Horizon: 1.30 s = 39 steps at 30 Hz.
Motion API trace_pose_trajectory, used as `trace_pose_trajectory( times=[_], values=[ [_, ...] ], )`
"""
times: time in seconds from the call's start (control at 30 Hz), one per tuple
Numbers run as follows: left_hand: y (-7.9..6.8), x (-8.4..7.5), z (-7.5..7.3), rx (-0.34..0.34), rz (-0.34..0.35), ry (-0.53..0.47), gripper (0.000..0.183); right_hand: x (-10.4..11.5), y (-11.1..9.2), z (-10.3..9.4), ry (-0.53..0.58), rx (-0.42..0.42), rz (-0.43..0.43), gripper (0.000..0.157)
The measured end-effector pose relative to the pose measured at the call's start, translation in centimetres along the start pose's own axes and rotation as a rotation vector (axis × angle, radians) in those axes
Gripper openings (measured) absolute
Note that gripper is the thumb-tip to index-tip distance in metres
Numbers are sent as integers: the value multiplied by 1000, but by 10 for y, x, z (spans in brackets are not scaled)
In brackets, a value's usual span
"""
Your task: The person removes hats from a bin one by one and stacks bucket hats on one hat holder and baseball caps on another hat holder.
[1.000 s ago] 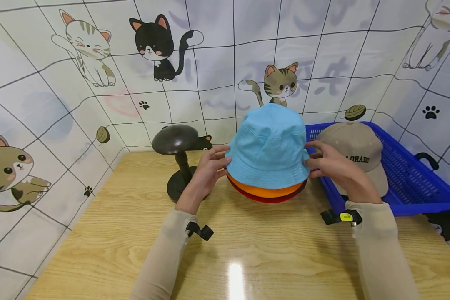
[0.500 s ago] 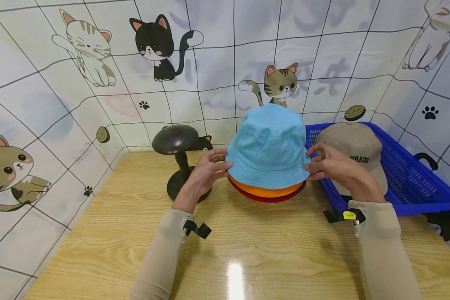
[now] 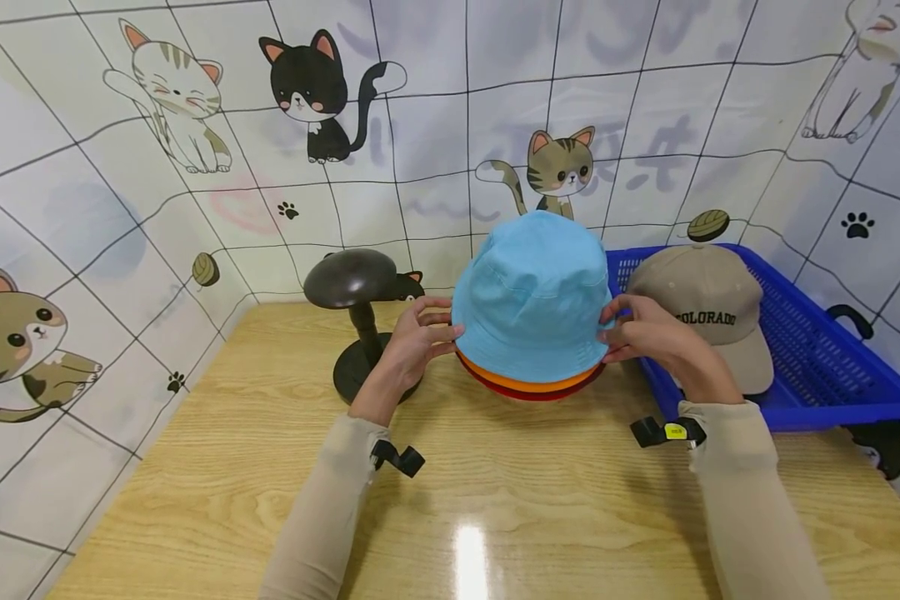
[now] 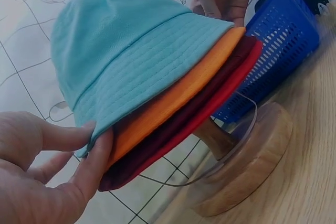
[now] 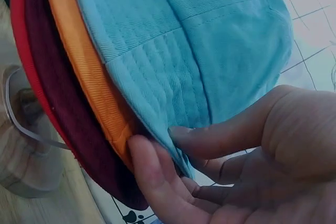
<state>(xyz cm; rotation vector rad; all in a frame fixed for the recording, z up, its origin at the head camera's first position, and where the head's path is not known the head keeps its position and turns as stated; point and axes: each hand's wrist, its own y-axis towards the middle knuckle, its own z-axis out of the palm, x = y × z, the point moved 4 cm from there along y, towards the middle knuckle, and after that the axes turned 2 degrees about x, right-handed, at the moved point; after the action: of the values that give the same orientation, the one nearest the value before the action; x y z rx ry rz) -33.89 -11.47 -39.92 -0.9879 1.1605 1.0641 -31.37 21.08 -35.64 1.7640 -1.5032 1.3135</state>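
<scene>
A light blue bucket hat [image 3: 536,292] tops a stack over an orange hat [image 4: 173,108], a maroon hat [image 5: 63,87] and a red hat [image 4: 220,93]. The stack sits on a wooden stand, whose round base [image 4: 247,166] shows below in the left wrist view. My left hand [image 3: 418,337] pinches the blue brim at its left side, thumb on top and fingers beneath. Opposite, my right hand [image 3: 648,333] pinches the same brim between thumb and fingers. In the right wrist view its fingertips lie between the blue and orange brims.
Left of the stack stands a dark, mushroom-shaped hat stand [image 3: 352,283]. A blue plastic basket [image 3: 832,350] at the right holds a beige cap [image 3: 701,292] lettered COLORADO. The wooden table [image 3: 510,483] extends toward me, with a cat-print sheet [image 3: 420,108] behind.
My right hand has shifted slightly left, and the right edge of the blue hat has moved left with it. My left hand has stayed nearly still at the brim.
</scene>
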Motion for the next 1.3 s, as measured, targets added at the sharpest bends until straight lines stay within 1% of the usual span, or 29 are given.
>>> trace_pose_trajectory(
  times=[0.13, 0.27, 0.37, 0.5, 0.67, 0.83, 1.0, 1.13, 1.3],
  values=[
    [-3, -3, 1, 34, 37, 41, 43, 1, -6, -3, 6, -25, -25, 38],
    [-4, -6, 3, 75, 69, 76, 42, 3, -8, -7, -1, -85, -64, 48],
    [-4, -8, 6, 104, 83, 95, 43, 4, -6, -8, -8, -125, -81, 53],
    [-5, -9, 9, 126, 88, 110, 44, 5, -3, -8, -31, -161, -81, 55],
    [-5, -9, 10, 121, 92, 129, 44, 5, -2, -6, -72, -181, -70, 54],
    [-4, -9, 13, 122, 96, 143, 43, 4, -1, -4, -92, -157, -50, 53],
    [-5, -7, 13, 109, 92, 147, 42, 5, 0, -3, -93, -137, -44, 54],
    [-6, -6, 12, 91, 76, 155, 43, 6, 0, -5, -126, -136, -52, 54],
    [-7, -5, 9, 58, 46, 141, 42, 9, -2, -7, -173, -121, -51, 56]
  ],
)
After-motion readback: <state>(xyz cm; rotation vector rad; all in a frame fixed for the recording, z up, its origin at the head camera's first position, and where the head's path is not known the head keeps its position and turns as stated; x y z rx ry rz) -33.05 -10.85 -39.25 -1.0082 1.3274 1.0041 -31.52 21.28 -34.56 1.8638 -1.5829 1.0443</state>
